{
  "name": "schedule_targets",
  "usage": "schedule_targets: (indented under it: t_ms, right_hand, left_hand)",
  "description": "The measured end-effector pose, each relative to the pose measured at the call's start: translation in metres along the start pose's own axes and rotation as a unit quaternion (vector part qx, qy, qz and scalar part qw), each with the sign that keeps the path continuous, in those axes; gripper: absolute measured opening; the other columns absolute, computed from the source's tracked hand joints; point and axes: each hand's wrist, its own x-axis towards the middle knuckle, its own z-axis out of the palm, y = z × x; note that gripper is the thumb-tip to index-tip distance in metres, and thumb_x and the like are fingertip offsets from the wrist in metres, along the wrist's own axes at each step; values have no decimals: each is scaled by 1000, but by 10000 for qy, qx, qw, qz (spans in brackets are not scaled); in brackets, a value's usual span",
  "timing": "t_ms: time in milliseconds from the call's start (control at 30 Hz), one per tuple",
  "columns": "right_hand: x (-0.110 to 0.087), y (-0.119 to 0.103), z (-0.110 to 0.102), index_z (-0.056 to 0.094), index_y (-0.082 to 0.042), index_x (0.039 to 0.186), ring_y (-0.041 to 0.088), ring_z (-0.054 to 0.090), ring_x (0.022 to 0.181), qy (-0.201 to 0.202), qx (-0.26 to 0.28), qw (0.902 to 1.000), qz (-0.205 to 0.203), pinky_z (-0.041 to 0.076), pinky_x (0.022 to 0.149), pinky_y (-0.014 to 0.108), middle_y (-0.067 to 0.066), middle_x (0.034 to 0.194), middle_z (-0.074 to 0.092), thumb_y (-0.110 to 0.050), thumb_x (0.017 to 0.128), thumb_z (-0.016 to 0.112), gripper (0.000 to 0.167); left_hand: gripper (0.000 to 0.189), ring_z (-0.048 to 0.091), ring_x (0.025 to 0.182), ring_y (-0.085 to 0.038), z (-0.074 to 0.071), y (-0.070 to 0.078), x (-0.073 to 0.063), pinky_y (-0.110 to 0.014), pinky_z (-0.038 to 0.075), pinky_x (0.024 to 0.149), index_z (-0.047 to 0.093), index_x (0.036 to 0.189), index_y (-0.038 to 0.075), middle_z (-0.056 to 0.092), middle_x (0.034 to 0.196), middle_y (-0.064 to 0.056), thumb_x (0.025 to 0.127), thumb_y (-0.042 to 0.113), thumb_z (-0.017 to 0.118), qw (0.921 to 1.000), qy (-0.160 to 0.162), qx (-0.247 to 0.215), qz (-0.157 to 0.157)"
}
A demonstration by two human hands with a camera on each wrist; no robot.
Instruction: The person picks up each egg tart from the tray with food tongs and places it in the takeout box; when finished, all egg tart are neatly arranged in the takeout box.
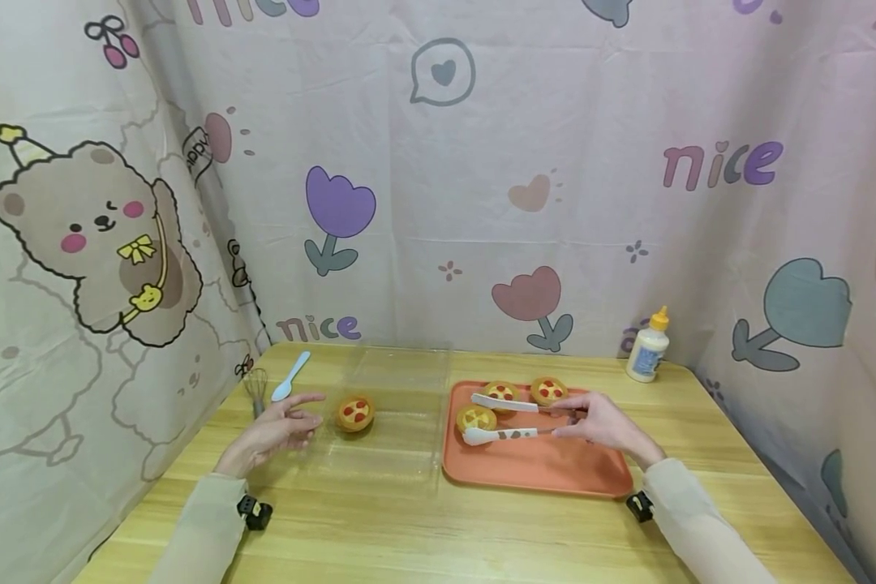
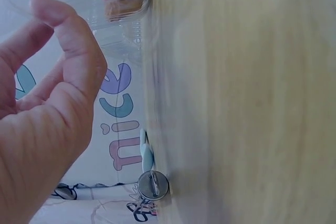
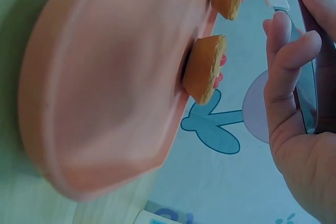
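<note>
My right hand (image 1: pixel 602 426) grips a pair of tongs (image 1: pixel 507 403) with metal arms and white, brown-spotted ends. The tongs' ends are spread apart over the left part of an orange tray (image 1: pixel 555 470). Close to them lie a tart with yellow topping (image 1: pixel 476 418) and a red-topped tart (image 1: pixel 501 392); another red-topped tart (image 1: pixel 549 391) sits farther right on the tray. At the left side of a clear plastic container (image 1: pixel 401 466) is my left hand (image 1: pixel 281 430), its fingers loosely bent; contact with the container is unclear. Inside the container rests one red-topped tart (image 1: pixel 354 414).
A whisk (image 1: pixel 255 389) and a pale blue spoon (image 1: pixel 290 376) lie at the back left of the wooden table (image 1: pixel 438 535). A white bottle with a yellow cap (image 1: pixel 648 347) stands at the back right. Printed curtains (image 1: pixel 438 203) hang behind and beside the table.
</note>
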Motion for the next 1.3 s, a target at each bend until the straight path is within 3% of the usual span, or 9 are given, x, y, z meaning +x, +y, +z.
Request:
schedule_targets:
  t_ms: [133, 333, 533, 600, 767, 867, 1300]
  right_hand:
    - [2, 0, 4, 70, -9, 120, 9, 54, 65, -2, -66, 9999, -142, 42, 48, 21, 8, 91, 70, -29, 79, 82, 47]
    - [3, 0, 7, 71, -8, 120, 14, 63, 81, 118, -87, 9998, -148, 49, 56, 23, 17, 114, 71, -31, 80, 81, 47]
    - [-2, -2, 10, 70, -15, 121, 11, 52, 52, 113, -61, 9999, -40, 43, 43, 24, 11, 109, 72, -34, 83, 78, 43]
    - [-3, -2, 11, 70, -14, 122, 14, 52, 49, 128, -59, 9999, -71, 45, 43, 25, 13, 113, 71, -33, 84, 77, 44]
    - [-3, -3, 9, 67, -9, 126, 32, 64, 61, 140, 89, 9997, -160, 54, 50, 36, 16, 117, 70, -33, 84, 77, 49]
    - [-3, -5, 8, 65, -6, 128, 36, 66, 71, 188, 258, 9993, -210, 56, 54, 41, 17, 118, 69, -32, 84, 77, 52]
    - [0, -16, 15, 65, -7, 128, 31, 70, 91, 269, 801, 9960, -303, 58, 57, 45, 23, 122, 66, -29, 85, 77, 50]
  left_hand:
    - [71, 60, 73, -9, 0, 0, -1, -24, 56, 63, 23, 153, 1, 63, 95, -6, 96, 16, 64, 10000, 1, 28, -6]
    - [70, 60, 73, -9, 0, -1, -2, -25, 55, 63, 24, 152, 2, 63, 96, -6, 96, 16, 64, 10000, 22, 59, -2]
    - [70, 59, 73, -9, 0, -1, -2, -25, 56, 63, 24, 152, 1, 62, 95, -5, 96, 15, 63, 10000, 11, 41, -10]
    - [70, 59, 73, -9, 0, -1, -2, -25, 56, 64, 23, 152, 1, 62, 95, -5, 96, 14, 63, 10000, 5, 40, -13]
    - [69, 60, 73, -9, 1, 0, -2, -24, 56, 64, 23, 152, 0, 63, 96, -5, 96, 12, 63, 10000, 30, -2, -47]
    - [70, 60, 73, -9, 1, 1, -2, -24, 56, 63, 23, 152, 0, 62, 96, -7, 96, 12, 62, 10000, 20, -16, -55]
    - [70, 59, 73, -11, 1, 2, -4, -26, 55, 63, 20, 153, 0, 60, 92, -6, 97, 11, 61, 9999, -51, -129, 11]
